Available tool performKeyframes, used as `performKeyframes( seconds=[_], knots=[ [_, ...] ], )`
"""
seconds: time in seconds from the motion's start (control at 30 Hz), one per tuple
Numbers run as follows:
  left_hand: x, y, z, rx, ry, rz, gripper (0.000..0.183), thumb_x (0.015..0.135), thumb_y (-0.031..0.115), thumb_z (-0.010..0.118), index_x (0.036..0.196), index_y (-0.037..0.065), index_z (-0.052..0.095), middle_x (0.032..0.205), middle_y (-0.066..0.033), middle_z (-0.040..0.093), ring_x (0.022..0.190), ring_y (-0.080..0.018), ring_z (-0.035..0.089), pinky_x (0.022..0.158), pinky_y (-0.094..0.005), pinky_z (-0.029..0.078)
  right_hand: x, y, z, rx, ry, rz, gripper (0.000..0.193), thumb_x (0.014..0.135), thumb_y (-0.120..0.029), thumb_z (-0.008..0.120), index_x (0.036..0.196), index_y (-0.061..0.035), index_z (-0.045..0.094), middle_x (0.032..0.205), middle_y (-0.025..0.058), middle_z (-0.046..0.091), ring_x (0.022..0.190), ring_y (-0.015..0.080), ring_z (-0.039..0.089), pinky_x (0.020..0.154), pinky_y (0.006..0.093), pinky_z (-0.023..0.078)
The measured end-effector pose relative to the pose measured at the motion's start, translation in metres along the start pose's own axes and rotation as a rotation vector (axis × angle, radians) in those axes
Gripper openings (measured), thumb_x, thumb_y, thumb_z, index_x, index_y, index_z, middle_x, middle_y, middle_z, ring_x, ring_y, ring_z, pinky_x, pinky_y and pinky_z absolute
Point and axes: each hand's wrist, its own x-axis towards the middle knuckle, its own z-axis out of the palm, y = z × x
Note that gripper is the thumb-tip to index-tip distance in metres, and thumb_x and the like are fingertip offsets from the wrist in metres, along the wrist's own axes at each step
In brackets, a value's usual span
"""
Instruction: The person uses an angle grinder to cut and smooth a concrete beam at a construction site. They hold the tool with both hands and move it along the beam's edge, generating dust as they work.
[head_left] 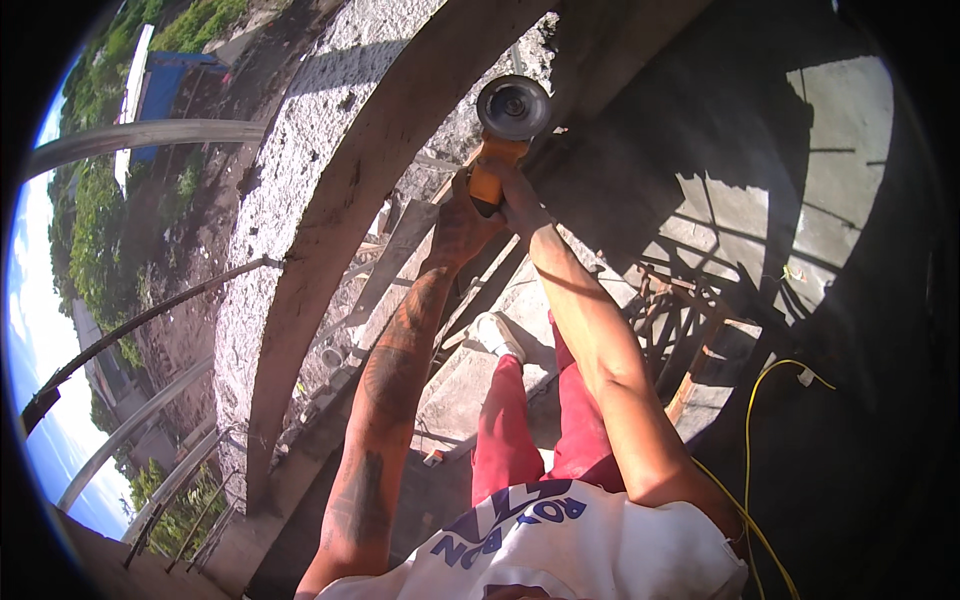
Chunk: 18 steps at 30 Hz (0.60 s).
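I hold an orange-yellow angle grinder [487, 182] out at arm's length, its round grey disc [513, 107] at the far end. My left hand [463, 228] is closed around the body from the left and below. On the other side my right hand [521, 205] wraps round it near the head. The disc is beside a long concrete beam [345, 190]; whether it touches, I cannot tell. Parts of my fingers are hidden by the tool and by shadow.
Bent metal bars [150, 320] jut out on the left, above a drop to ground and greenery. My shoe [497, 336] stands on concrete slabs. Steel and timber pieces [680, 310] lie to the right, and a yellow cable [748, 450] runs down beside me.
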Motion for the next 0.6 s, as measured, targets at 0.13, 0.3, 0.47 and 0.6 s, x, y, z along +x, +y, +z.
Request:
performKeyframes(
  seconds=[0.13, 0.3, 0.47, 0.6],
  knots=[
    [0.011, -0.007, 0.007, 0.012, 0.081, 0.055, 0.095, 0.075, 0.03, 0.08, 0.147, 0.002, 0.025, 0.119, -0.0312, 0.063, 0.11, -0.0461, 0.065, 0.094, -0.0494, 0.055, 0.012, -0.002, -0.003, -0.043, -0.054, -0.018, 0.036, 0.089, -0.025, 0.071, 0.114, -0.0037, 0.056, 0.097, 0.0073, 0.064, 0.086, 0.0161, 0.065, 0.079, 0.0315, 0.054],
    [0.019, -0.014, 0.009, -0.006, 0.083, 0.085, 0.096, 0.075, 0.032, 0.081, 0.147, 0.002, 0.026, 0.12, -0.0308, 0.063, 0.11, -0.0465, 0.064, 0.093, -0.0498, 0.054, 0.022, 0.0, -0.006, -0.022, -0.041, -0.006, 0.032, 0.089, -0.024, 0.07, 0.111, -0.0041, 0.056, 0.096, 0.0065, 0.064, 0.085, 0.016, 0.065, 0.078, 0.031, 0.054],
    [0.023, -0.02, 0.012, -0.01, 0.082, 0.078, 0.098, 0.075, 0.036, 0.081, 0.147, 0.002, 0.024, 0.118, -0.0315, 0.063, 0.109, -0.0467, 0.065, 0.091, -0.0502, 0.054, 0.027, 0.0, -0.007, -0.028, -0.07, 0.014, 0.031, 0.09, -0.025, 0.069, 0.11, -0.0037, 0.057, 0.095, 0.0066, 0.064, 0.084, 0.0158, 0.065, 0.077, 0.0307, 0.055],
    [0.026, -0.023, 0.011, -0.01, 0.08, 0.066, 0.096, 0.076, 0.039, 0.082, 0.146, 0.004, 0.026, 0.117, -0.0296, 0.064, 0.107, -0.0459, 0.066, 0.09, -0.0495, 0.055, 0.026, -0.002, -0.005, -0.067, -0.032, 0.032, 0.031, 0.091, -0.026, 0.069, 0.109, -0.003, 0.058, 0.093, 0.007, 0.065, 0.083, 0.0159, 0.066, 0.077, 0.0306, 0.055]
  ],
)
